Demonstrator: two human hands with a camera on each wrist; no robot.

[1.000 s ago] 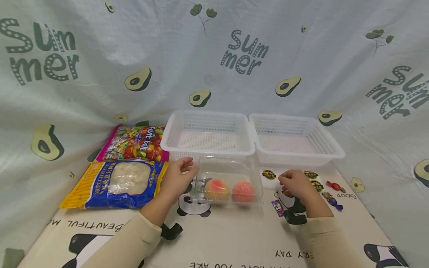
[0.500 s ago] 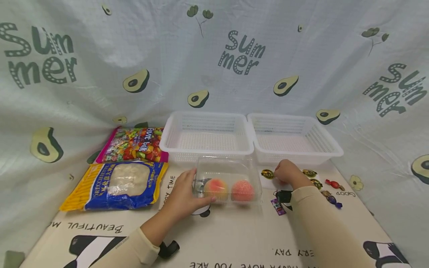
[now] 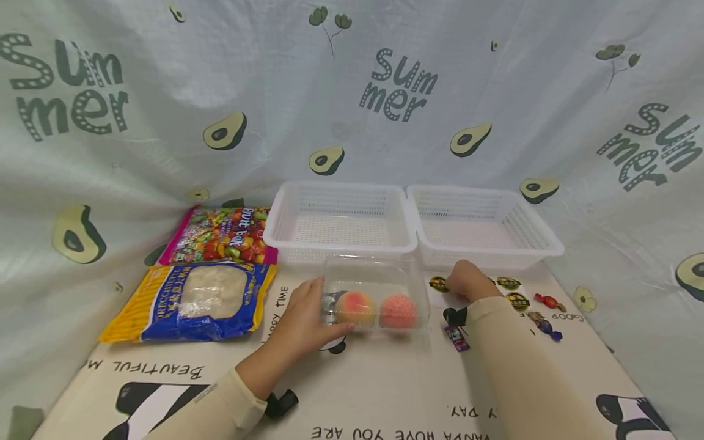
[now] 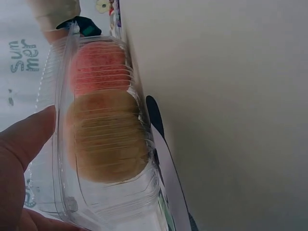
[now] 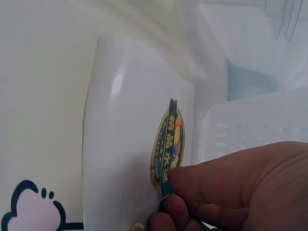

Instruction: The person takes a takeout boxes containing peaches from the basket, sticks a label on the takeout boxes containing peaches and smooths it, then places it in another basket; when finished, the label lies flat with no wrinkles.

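Observation:
My left hand grips the left end of a clear plastic clamshell box, with the thumb on its front. Inside the box lie a yellow-orange peach and a pinkish-red peach-like fruit side by side. To the right of the box, my right hand is over a white sticker sheet. Its thumb and finger pinch the near end of an oval fruit sticker with a dark green band and Chinese lettering. More oval stickers show on the sheet beyond the hand.
Two white plastic baskets stand side by side behind the box. On the left lie a blue-and-yellow orecchiette bag and a pink fruit candy bag. Wrapped candies, one red and one purple, lie at the right.
My left hand has moved from above the box's left side down onto its front left corner. The right hand has moved forward and left onto the sticker sheet and pinches a sticker.

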